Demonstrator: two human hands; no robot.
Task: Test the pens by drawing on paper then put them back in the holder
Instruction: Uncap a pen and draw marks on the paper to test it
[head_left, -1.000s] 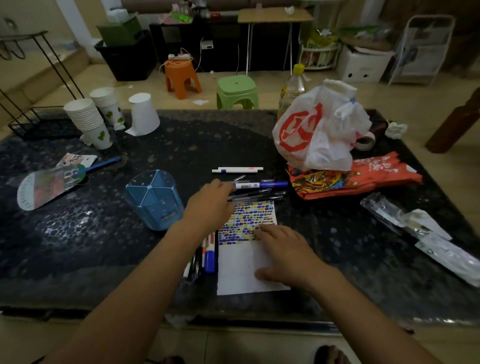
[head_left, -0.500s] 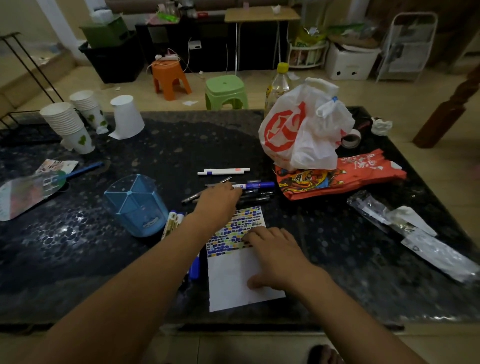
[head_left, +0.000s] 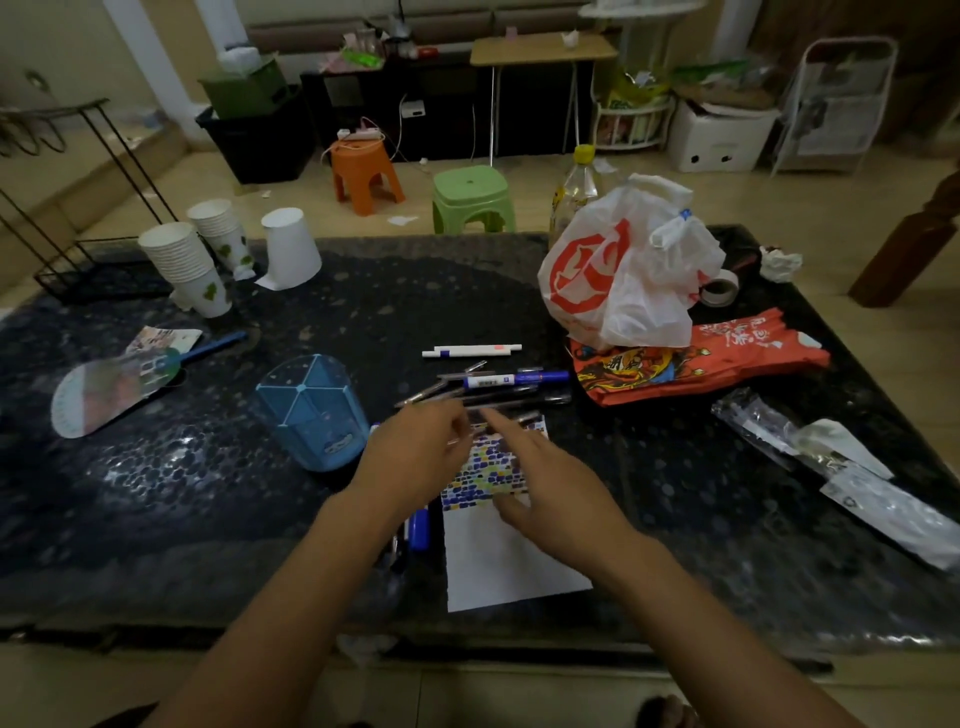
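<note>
- Table (head_left: 208, 519): a dark, speckled top carries everything; the working things are gathered at the middle of its near edge, within easy reach of both arms.
- Plastic bag (head_left: 623, 280): white and red, pushed toward the far right corner, well apart from the work.
- Paper cups (head_left: 187, 270): stacked near the far left corner, out of the way.
- Holder (head_left: 311, 410): blue, lying tipped on its side just left of the hands; probably emptied so each pen could be tried in turn.
- Paper (head_left: 498, 540): lies at the near edge, its far half filled with coloured test marks, its near half blank for further trials.
- Right hand (head_left: 550, 499): over the paper, fingers extended and gripping nothing; whether it touches the sheet is blurred.
- Left hand (head_left: 415, 457): beside the paper's far left corner, fingers bent toward the loose pens; blur hides whether it pinches one.
- Loose pens (head_left: 498, 387): a cluster just beyond the paper's far edge, seemingly awaiting testing.
- Pens at the paper's left edge (head_left: 418, 530): laid parallel, partly under the left wrist, apparently set aside.
</note>
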